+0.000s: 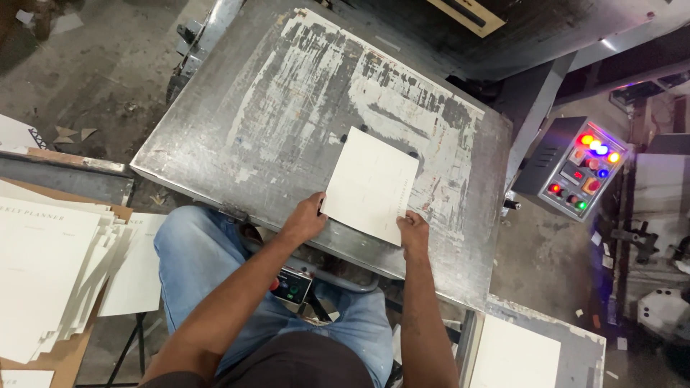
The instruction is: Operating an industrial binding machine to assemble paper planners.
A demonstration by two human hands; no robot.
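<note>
A dark shirt front and blue denim jeans sit closest, the cloth creased and faintly speckled over the seated thighs. Between the knees hangs a small grey control box with three round buttons, one red and two green. Two bare forearms reach forward from here. The left hand rests at the near-left edge of a white card sheet, fingers curled together against the sheet's corner with the thumb tucked alongside; whether they pinch it cannot be told. The right hand presses the near-right corner, fingers close together and bent over the edge. The single sheet is matte, stiff and rectangular, lying flat and turned slightly askew on the metal table, close to its near rim. That tabletop is worn steel, scuffed with broad streaks of flaking white paint, and bare beyond the sheet. At the person's left, a fanned stack of white sheets rests on brown cardboard. Right of the table stands a slanted control panel showing about eight lit buttons. One more white sheet lies on a lower shelf.
</note>
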